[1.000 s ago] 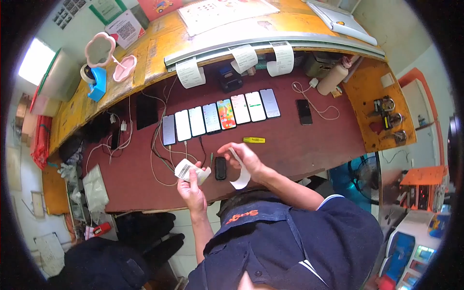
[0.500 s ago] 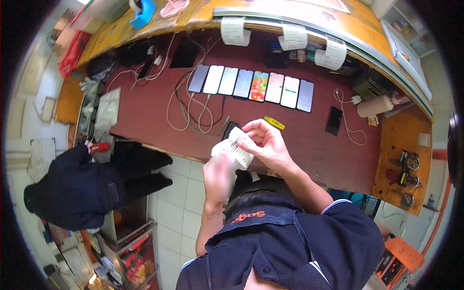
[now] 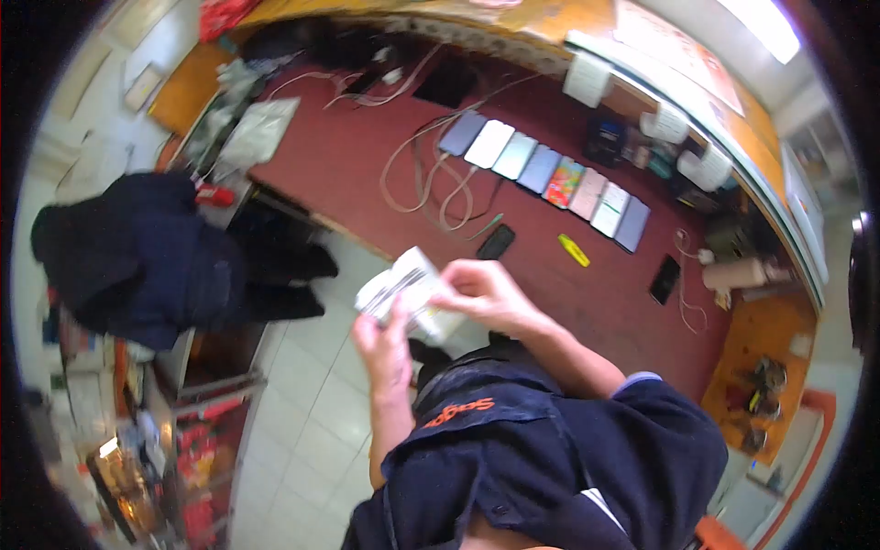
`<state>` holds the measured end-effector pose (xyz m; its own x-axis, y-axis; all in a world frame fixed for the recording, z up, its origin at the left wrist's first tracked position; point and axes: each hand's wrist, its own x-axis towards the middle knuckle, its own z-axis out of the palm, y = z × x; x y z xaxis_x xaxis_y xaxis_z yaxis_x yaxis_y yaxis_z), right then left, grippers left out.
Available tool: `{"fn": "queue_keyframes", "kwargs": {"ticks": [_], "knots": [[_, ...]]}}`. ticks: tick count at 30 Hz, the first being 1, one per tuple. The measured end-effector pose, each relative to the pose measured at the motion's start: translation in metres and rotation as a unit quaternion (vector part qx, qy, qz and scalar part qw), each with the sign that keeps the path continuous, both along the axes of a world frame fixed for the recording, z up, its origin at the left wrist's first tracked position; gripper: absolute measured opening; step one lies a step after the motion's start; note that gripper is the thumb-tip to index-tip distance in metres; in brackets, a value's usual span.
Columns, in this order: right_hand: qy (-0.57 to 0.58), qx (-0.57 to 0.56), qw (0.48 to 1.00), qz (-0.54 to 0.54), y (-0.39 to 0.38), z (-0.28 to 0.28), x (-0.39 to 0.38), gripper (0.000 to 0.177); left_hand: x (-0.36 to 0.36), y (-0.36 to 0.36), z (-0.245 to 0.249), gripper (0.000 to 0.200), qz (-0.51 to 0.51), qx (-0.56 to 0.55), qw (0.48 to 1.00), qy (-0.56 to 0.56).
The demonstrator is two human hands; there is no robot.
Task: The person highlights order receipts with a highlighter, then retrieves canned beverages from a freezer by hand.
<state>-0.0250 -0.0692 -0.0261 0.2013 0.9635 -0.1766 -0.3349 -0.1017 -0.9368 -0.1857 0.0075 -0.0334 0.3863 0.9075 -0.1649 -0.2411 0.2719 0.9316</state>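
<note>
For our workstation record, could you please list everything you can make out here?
Papers: count unclear, white, in left hand
Row phones: eight, varied screens, on desk
Single phone: one, dark, right of row
Highlighter: one, yellow, before row
Device: one, black, left of highlighter
Cables: several, pale and dark, row's left
Hanging slips: three, white, behind row
Bottle: one, pale pink, far right
Other person: one, dark clothes, left
Left hand: one, bare, on papers
Right hand: one, bare, papers' edge

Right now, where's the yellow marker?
In the head view, the yellow marker lies right of centre on the red tabletop, below the phone row and right of the small black device.
</note>
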Motion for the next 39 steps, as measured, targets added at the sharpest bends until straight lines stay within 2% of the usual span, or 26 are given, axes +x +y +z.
{"fn": "queue_keyframes", "kwargs": {"ticks": [1,2,3,6,8,9,11,14,15,17,20,21,22,25,26,28,29,31,33,35,36,38,39], "knots": [[-0.014,0.019,0.999,0.030,0.014,-0.009,-0.012,0.016,-0.013,0.010,0.000,0.030,0.007,0.002,1.000,0.007],[-0.114,0.048,0.992,0.037,0.029,-0.007,-0.026,0.020,-0.024,0.014,0.008,0.030,0.036,0.017,0.999,0.000],[-0.162,0.066,0.983,0.052,0.043,-0.005,-0.041,0.023,-0.043,0.026,0.008,0.030,0.011,0.027,0.999,0.025],[-0.182,0.082,0.974,0.107,0.086,-0.001,-0.092,0.027,-0.105,0.060,-0.009,0.031,0.014,0.025,0.998,0.054],[-0.241,0.087,0.954,0.153,0.115,-0.003,-0.125,0.033,-0.145,0.082,-0.012,0.033,0.066,-0.003,0.997,0.045],[-0.241,0.099,0.952,0.159,0.132,-0.014,-0.147,0.038,-0.166,0.090,-0.011,0.033,0.058,-0.001,0.997,0.040],[-0.225,0.112,0.951,0.179,0.159,-0.030,-0.193,0.047,-0.208,0.108,-0.010,0.035,0.116,-0.001,0.992,0.048],[-0.244,0.112,0.929,0.256,0.192,-0.040,-0.254,0.042,-0.269,0.129,-0.014,0.034,0.153,-0.026,0.987,0.043],[-0.225,0.066,0.909,0.346,0.201,-0.024,-0.266,0.041,-0.287,0.134,-0.016,0.034,0.175,-0.030,0.983,0.044],[-0.231,0.075,0.887,0.394,0.221,-0.030,-0.301,0.042,-0.312,0.142,-0.013,0.034,0.234,-0.027,0.971,0.032],[-0.234,0.113,0.852,0.454,0.254,-0.052,-0.355,0.043,-0.359,0.145,-0.019,0.032,0.348,-0.011,0.937,-0.010],[-0.234,0.118,0.832,0.489,0.267,-0.046,-0.371,0.043,-0.377,0.145,-0.026,0.030,0.397,-0.016,0.918,0.009],[-0.225,0.110,0.816,0.521,0.280,-0.052,-0.387,0.052,-0.390,0.146,-0.032,0.029,0.449,-0.026,0.893,0.027],[-0.266,0.115,0.716,0.635,0.322,-0.046,-0.446,0.050,-0.435,0.150,-0.037,0.023,0.565,-0.063,0.820,-0.059],[-0.259,0.146,0.667,0.683,0.335,-0.049,-0.469,0.050,-0.451,0.151,-0.037,0.022,0.586,-0.058,0.804,-0.080],[-0.214,0.125,0.652,0.716,0.352,-0.058,-0.515,0.046,-0.488,0.149,-0.038,0.021,0.650,-0.041,0.753,-0.090],[-0.212,0.148,0.620,0.741,0.357,-0.061,-0.524,0.046,-0.492,0.149,-0.040,0.022,0.658,-0.028,0.748,-0.084],[-0.168,0.142,0.607,0.764,0.378,-0.056,-0.559,0.046,-0.517,0.162,-0.028,0.021,0.682,-0.017,0.728,-0.063],[-0.179,0.163,0.580,0.777,0.408,-0.049,-0.613,0.050,-0.559,0.178,-0.033,0.020,0.699,-0.013,0.713,-0.049],[-0.181,0.150,0.587,0.775,0.433,-0.041,-0.667,0.055,-0.597,0.195,-0.029,0.019,0.711,-0.012,0.702,-0.023],[-0.177,0.170,0.575,0.780,0.433,-0.028,-0.690,0.055,-0.609,0.194,-0.024,0.020,0.709,-0.007,0.705,-0.003],[-0.176,0.305,0.618,0.703,0.450,-0.009,-0.744,0.057,-0.640,0.201,-0.023,0.022,0.710,-0.020,0.701,0.066],[-0.168,0.333,0.590,0.716,0.459,-0.005,-0.779,0.046,-0.662,0.206,-0.021,0.021,0.717,-0.013,0.694,0.064]]}}
